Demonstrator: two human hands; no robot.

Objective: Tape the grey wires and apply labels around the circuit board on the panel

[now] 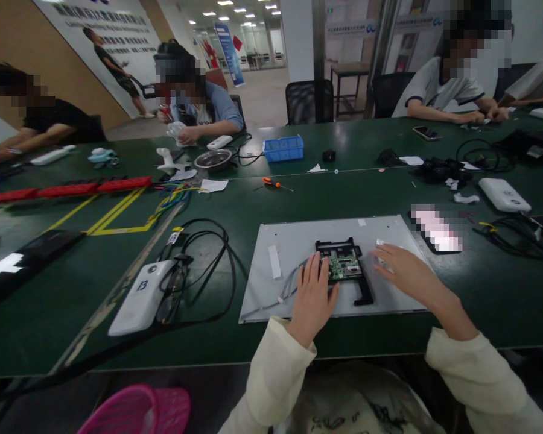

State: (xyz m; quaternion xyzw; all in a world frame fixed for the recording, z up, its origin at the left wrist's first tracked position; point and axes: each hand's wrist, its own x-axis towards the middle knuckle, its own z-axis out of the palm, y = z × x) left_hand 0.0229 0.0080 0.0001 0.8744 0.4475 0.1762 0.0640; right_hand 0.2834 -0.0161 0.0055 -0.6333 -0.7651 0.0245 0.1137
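A flat grey panel [262, 265] lies on the table in front of me. On it sits a black plastic bracket [365, 292] around a green circuit board [344, 269]. My left hand [312, 295] rests at the board's left side, fingers stretched out and thumb apart, partly covering the bracket. Thin grey cables [287, 292] run out to the left from under those fingers. To the right of the bracket, my right hand [409, 274] is over the panel with its fingers extended. A small whitish piece [380, 243] shows by its fingertips; whether they touch it I cannot tell.
Left of the panel lie a white power bank [142, 298] and looped black cable [228, 265]. A phone [437, 229] is at the right. Farther back are an orange screwdriver [276, 184], blue basket [283, 149] and metal bowl [213, 159]. Several people sit around the table.
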